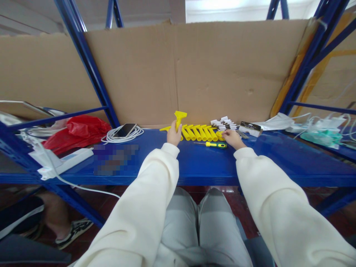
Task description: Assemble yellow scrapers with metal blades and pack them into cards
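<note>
My left hand (174,134) is closed around the handle of a yellow plastic scraper (180,115), held upright with its wide, flat head at the top. Behind and beside it on the blue shelf lies a slanted row of similar yellow scrapers (198,133), their round handle ends towards me. At the right end of that row my right hand (233,138) has its fingers pinched together against a small yellow piece (220,135); what exactly they grip is partly hidden. A screwdriver (216,145) with a yellow and green handle lies in front of the row.
White-and-black small packs (224,123) and a black-and-white box (250,128) lie behind my right hand. Left are a phone (126,129) on a coiled white cable (111,138), a red bag (83,129) and a power strip (72,161). Cardboard (211,74) walls the back. Another person's leg (57,213) shows lower left.
</note>
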